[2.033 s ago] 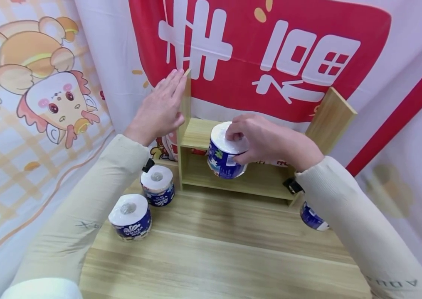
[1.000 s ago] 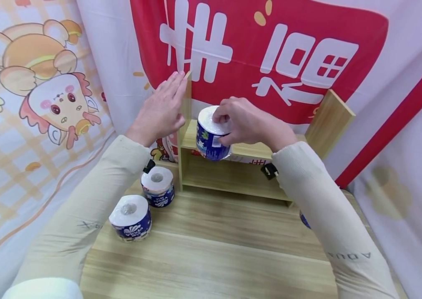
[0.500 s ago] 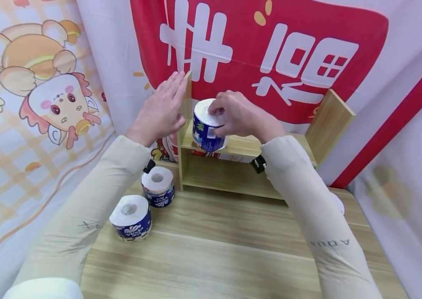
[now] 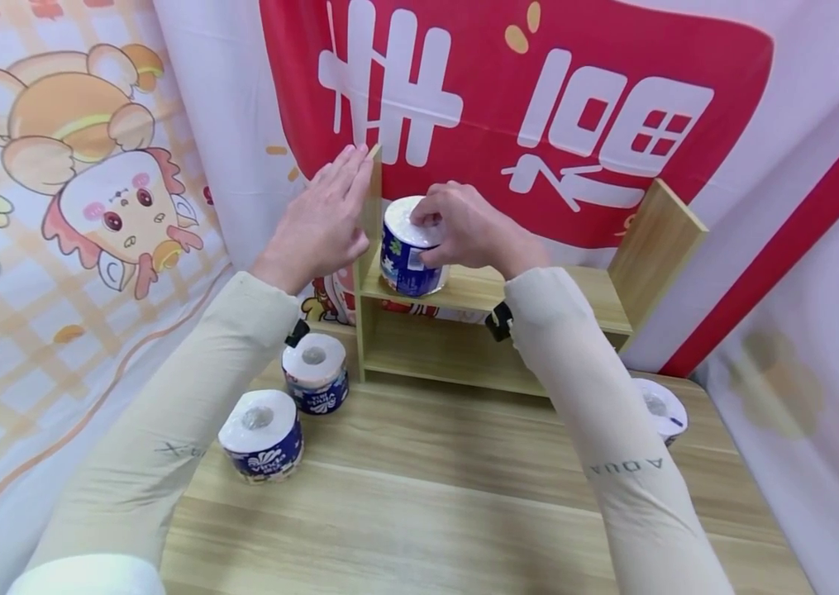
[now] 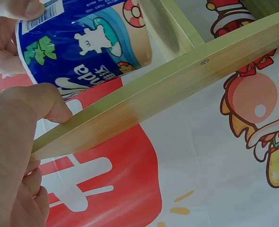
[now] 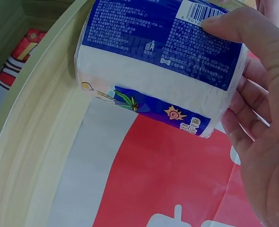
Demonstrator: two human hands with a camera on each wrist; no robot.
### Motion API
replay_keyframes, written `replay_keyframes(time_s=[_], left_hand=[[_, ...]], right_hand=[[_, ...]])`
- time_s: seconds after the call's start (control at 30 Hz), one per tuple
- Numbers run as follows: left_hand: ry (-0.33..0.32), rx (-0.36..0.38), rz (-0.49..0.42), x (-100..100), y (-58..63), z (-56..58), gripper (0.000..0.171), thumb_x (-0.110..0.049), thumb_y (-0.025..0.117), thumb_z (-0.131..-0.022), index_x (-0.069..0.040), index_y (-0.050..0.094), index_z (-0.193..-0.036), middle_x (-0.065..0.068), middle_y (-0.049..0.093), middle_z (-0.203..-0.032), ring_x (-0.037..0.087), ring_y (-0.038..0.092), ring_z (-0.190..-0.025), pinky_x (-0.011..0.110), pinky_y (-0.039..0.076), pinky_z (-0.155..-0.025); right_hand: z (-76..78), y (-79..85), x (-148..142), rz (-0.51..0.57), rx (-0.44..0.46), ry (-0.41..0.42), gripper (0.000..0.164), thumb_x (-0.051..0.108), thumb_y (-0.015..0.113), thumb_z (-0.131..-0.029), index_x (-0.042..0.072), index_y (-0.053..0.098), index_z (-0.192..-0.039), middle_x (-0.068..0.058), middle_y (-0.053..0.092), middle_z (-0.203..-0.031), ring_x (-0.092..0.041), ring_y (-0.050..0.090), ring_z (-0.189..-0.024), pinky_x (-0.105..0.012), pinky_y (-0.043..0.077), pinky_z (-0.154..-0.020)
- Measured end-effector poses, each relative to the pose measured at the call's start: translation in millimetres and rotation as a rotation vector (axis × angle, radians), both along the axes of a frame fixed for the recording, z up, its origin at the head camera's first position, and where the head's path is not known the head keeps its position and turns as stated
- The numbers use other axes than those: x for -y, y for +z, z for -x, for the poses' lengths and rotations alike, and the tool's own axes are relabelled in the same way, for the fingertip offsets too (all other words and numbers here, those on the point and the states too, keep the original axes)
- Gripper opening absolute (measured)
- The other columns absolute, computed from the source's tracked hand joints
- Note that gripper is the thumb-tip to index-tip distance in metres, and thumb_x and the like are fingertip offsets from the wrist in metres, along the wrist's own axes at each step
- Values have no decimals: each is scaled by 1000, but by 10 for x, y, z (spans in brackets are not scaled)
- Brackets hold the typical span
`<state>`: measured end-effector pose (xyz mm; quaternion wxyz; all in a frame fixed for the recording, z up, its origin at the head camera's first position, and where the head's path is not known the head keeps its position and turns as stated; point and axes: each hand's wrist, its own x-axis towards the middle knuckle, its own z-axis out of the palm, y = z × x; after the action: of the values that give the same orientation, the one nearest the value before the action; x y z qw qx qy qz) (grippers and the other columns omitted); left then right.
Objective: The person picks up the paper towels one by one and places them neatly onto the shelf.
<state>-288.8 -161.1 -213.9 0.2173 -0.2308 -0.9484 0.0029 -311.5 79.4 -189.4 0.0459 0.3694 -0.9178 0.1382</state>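
Observation:
My right hand point(image 4: 467, 227) grips a toilet paper roll point(image 4: 407, 268) in blue printed wrapping from above, with the fingers at its top and the thumb on the side by the barcode. The roll stands upright over the left end of the upper board of a small wooden shelf point(image 4: 501, 287). My left hand point(image 4: 318, 219) holds the shelf's left side panel point(image 5: 130, 94); its fingers lie along the outer face, and the thumb point(image 5: 58, 111) bends against the edge. In the right wrist view the wrapped roll point(image 6: 158, 71) sits close to the pale board point(image 6: 44, 113).
Two more rolls stand left on the table, a rear roll point(image 4: 315, 376) and a front roll point(image 4: 261, 436). Another roll point(image 4: 660, 409) is partly behind my right forearm. The shelf's right side panel point(image 4: 653, 256) rises upright. A printed cloth point(image 4: 575, 107) hangs behind.
My right hand has carried the roll left and back, from in front of the shelf to the upper board's left end, settling in the last half second. My left hand stays on the panel.

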Motion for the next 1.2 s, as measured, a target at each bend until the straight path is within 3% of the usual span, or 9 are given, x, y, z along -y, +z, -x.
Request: replay_keyframes(time_s=[1.2], left_hand=[[-11, -10, -2, 21, -13, 12, 93, -21, 62, -100, -5, 2, -170, 13, 5, -180, 32, 8, -168, 47, 16, -136]], right_hand=[[97, -99, 149, -33, 29, 9, 54, 26, 85, -89, 11, 70, -139, -11, 65, -137, -25, 58, -124, -42, 63, -100]])
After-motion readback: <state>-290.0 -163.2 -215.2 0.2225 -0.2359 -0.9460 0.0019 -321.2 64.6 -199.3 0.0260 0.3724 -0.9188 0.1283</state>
